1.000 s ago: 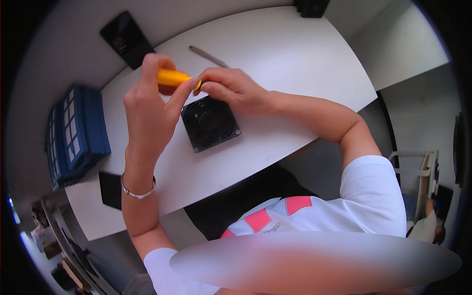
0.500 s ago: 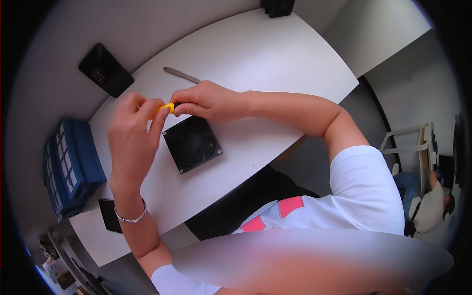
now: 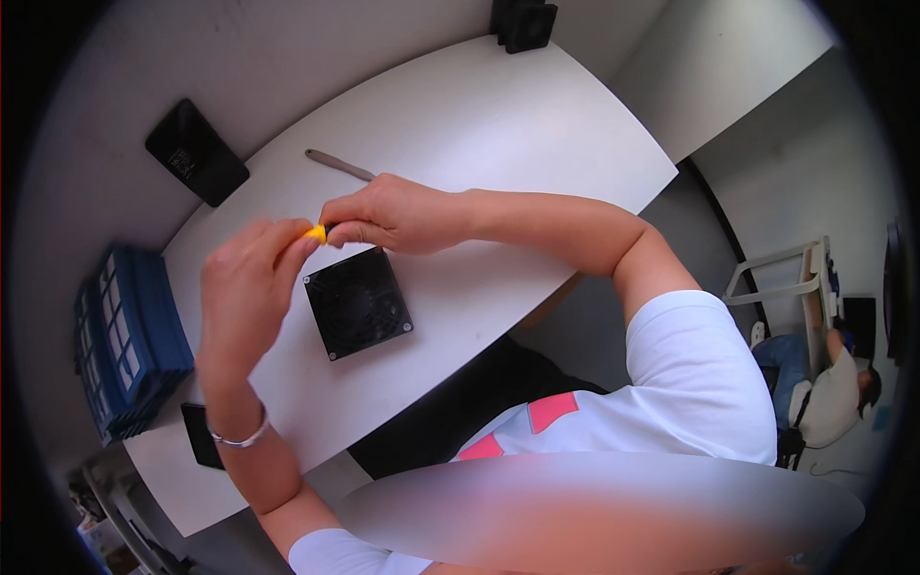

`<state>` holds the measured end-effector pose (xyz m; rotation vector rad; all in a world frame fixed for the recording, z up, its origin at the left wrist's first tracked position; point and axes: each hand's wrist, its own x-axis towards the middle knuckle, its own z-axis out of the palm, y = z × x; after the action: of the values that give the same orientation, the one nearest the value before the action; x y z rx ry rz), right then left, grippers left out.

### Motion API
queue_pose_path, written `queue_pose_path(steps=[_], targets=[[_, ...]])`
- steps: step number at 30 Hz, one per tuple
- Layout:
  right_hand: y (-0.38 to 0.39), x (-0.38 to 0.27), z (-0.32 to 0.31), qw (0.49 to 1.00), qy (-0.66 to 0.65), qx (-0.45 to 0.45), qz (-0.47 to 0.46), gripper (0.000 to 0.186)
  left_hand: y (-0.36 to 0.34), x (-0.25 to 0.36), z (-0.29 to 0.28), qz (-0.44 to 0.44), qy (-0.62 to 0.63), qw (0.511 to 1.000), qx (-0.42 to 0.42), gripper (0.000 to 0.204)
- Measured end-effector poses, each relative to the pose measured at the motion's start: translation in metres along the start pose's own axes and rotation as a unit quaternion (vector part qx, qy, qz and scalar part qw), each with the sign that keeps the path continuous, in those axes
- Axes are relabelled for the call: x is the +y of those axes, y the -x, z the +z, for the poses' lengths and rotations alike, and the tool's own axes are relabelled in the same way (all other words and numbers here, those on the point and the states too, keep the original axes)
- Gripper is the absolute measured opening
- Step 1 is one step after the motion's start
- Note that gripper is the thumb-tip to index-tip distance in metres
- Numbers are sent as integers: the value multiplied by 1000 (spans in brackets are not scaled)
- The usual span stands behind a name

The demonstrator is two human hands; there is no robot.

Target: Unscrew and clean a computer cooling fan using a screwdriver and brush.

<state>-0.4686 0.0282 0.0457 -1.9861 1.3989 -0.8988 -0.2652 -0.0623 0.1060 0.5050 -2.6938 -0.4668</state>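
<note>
White tabletop (image 3: 460,125) is stretching beneath while my left hand (image 3: 246,287) and right hand (image 3: 391,215) are pinching a yellow-and-black tool (image 3: 316,234), perhaps a screwdriver, just beyond the black fan (image 3: 358,305), apparently adjusting the tool, the next move calling for steady pressure.

The fan (image 3: 359,305) looks plastic, the tabletop (image 3: 537,125) smooth, the bracelet (image 3: 246,442) shiny metal.

The fan (image 3: 358,305) lies on the table (image 3: 527,134), right of bins (image 3: 142,335).
</note>
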Motion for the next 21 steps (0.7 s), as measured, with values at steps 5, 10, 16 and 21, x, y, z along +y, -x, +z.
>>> queue_pose_path(steps=[5, 10, 16, 21], targets=[[-1, -7, -3, 997, -29, -63, 16, 33, -2, -10, -10, 14, 111, 991, -77, 22], [0, -12, -6, 996, -35, -78, 18, 34, -6, -16, -13, -58, 146, 974, -163, 25], [2, -2, -8, 993, 14, -118, 6, 33, 10, 12, 0, 91, -87, 992, -4, 16], [6, -2, 2, 994, 90, -32, -59, 25, 12, 33, 6, 67, -197, 978, 16, 15]])
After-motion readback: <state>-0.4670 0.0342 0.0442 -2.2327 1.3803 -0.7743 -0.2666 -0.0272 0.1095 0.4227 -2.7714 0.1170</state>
